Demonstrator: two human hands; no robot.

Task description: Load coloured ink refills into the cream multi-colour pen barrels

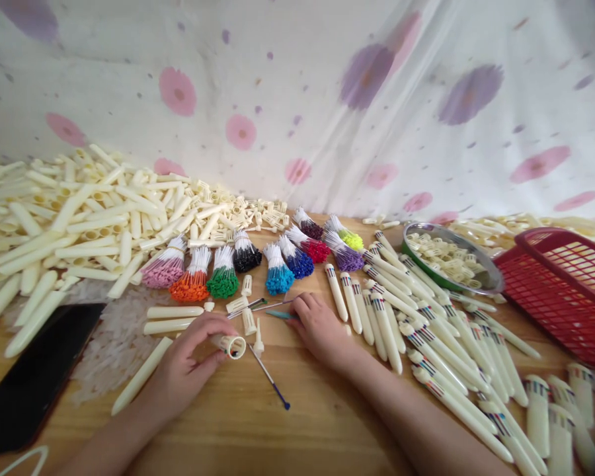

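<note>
My left hand (198,347) grips a cream pen top piece (234,348), a short hollow cylinder whose round open end faces me. My right hand (318,325) rests on the table, its fingers closed at a light-blue pen refill (277,314). Between the hands lie loose refills, among them a dark-blue-tipped refill (270,379). Close by are a slotted cream pen part (248,322) and a small pointed cream part (258,338). Beyond the hands stand bundles of white refills with coloured ends, such as green (223,281), light blue (279,277) and orange (193,284).
Cream pen barrels (79,211) are heaped at the left, behind a black phone (34,370). Multicolour pens (441,344) fill the right side. Past them are a metal bowl (409,264) of small cream parts and a red plastic basket (555,291). A flowered sheet (297,86) hangs behind.
</note>
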